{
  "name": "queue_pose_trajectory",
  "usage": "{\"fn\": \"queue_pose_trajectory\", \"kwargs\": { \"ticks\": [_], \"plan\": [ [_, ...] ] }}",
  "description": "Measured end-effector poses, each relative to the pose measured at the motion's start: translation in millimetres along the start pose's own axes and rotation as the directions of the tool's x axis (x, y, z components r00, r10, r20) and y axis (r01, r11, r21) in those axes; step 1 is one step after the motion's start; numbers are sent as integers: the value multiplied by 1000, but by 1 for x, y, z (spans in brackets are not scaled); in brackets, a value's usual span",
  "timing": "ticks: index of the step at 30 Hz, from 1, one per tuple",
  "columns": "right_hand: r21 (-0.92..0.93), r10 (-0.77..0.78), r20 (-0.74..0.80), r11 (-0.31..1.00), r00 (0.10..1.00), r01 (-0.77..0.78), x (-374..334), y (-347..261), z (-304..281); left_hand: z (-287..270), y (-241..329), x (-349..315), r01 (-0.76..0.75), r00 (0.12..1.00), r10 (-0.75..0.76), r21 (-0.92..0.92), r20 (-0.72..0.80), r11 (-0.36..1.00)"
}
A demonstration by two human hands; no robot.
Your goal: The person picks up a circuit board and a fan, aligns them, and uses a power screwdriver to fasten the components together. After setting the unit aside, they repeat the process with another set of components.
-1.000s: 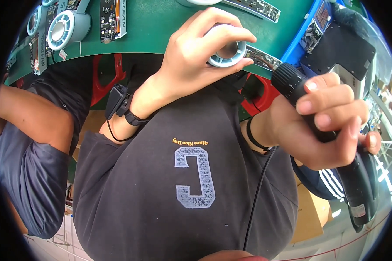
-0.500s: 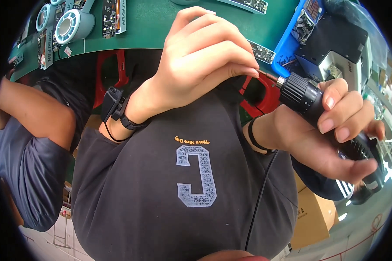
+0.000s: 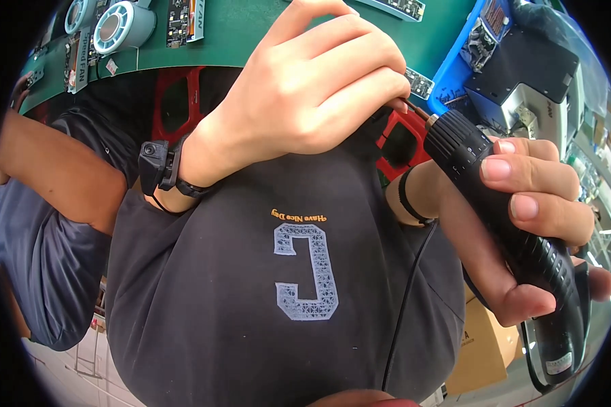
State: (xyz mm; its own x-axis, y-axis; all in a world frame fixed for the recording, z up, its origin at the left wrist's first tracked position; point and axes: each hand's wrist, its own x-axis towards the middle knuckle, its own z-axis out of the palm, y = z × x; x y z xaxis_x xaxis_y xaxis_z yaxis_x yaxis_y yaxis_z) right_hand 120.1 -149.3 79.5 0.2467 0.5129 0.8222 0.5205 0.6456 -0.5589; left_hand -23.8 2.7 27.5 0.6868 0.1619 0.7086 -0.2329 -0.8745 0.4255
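My right hand (image 3: 529,183) is wrapped round a black electric screwdriver (image 3: 482,176), which slants up and left toward my other hand. From its ribbed collar sticks a thin dark bit (image 3: 419,110). My left hand (image 3: 326,81) is closed above my lap, thumb and forefinger pinched at the end of that bit. The bit's tip is hidden between the fingertips, so whether a small screw sits there I cannot tell. Just beyond these fingers a narrow circuit board in a light housing (image 3: 419,84) lies on the green table (image 3: 237,34).
At the right back stands a blue bin (image 3: 448,68) of small parts, beside a black-topped machine (image 3: 529,61). Round light-blue fan parts (image 3: 123,27) and more circuit boards (image 3: 178,24) lie at the left back. A co-worker's arm (image 3: 61,169) is close on my left. A red stool (image 3: 404,139) shows under the table.
The screwdriver's rear end has swung downward, so it stands steeper, with its bit still at my left fingertips. My left hand has shifted slightly, its wrist moving left.
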Motion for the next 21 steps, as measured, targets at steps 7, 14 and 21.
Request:
{"fn": "queue_pose_trajectory", "kwargs": {
  "ticks": [7, 14, 21],
  "plan": [
    [1, -12, -58, 1000, 998, 13, 2, 1, 2, -3, -18, -9, -232, 973, 224, 281, 62, 931],
    [-62, -52, -143, 997, 988, 44, 3, 5, 8, 7, -27, -15, -357, 898, 435, 470, -65, 807],
    [-16, -22, -265, 1000, 964, 19, 3, 13, 18, -13, 12, 9, -44, 998, 34, 232, 47, 972]
  ]
}}
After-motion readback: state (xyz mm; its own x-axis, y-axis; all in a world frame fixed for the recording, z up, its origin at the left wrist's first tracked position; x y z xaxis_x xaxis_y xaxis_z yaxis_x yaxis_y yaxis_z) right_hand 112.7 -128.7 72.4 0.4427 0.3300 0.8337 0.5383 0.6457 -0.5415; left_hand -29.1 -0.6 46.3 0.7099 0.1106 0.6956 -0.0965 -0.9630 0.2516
